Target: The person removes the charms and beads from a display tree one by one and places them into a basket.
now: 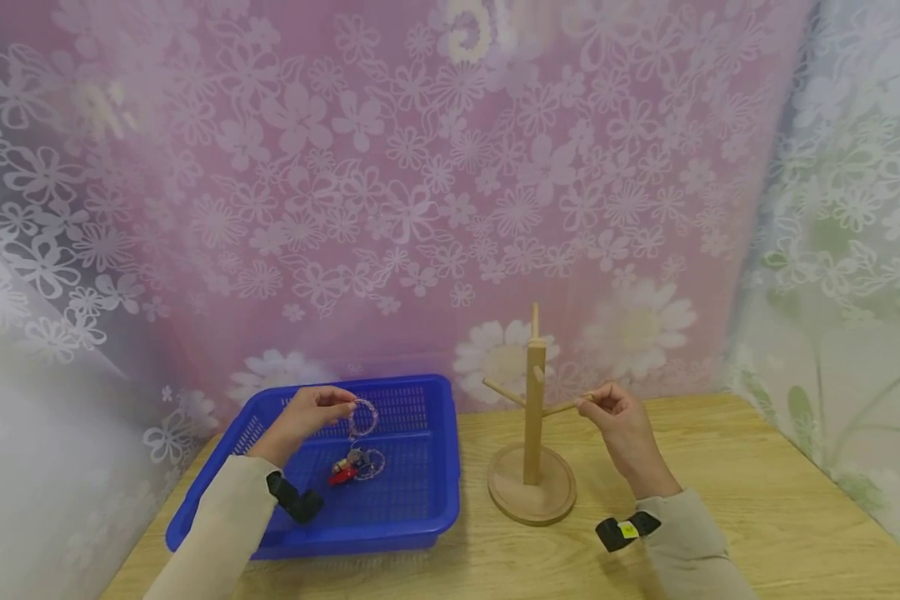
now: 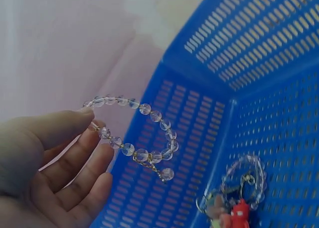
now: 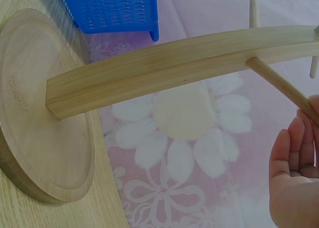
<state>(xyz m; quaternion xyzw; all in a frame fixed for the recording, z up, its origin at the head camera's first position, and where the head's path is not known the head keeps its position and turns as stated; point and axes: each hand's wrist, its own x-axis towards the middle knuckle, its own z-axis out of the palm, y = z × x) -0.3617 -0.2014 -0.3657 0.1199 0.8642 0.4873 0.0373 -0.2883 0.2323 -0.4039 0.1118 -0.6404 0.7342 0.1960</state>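
A bracelet of clear, pinkish beads (image 2: 141,155) hangs from my left hand (image 1: 311,417), pinched between thumb and fingertips above the basket. A small beaded tail dangles from it in the left wrist view. My right hand (image 1: 621,427) pinches the end of a peg (image 1: 560,407) on a wooden stand (image 1: 533,425) with a round base. Inside the blue basket (image 1: 445,467) lie another beaded bracelet (image 2: 262,180) and a red figure (image 2: 239,214) with other small trinkets close against it.
The basket stands on the left of the wooden table (image 1: 780,492), beside the stand. More pegs (image 1: 501,390) stick out from the upright. Behind, a pink flowered curtain (image 1: 390,208) hangs along the table's back edge.
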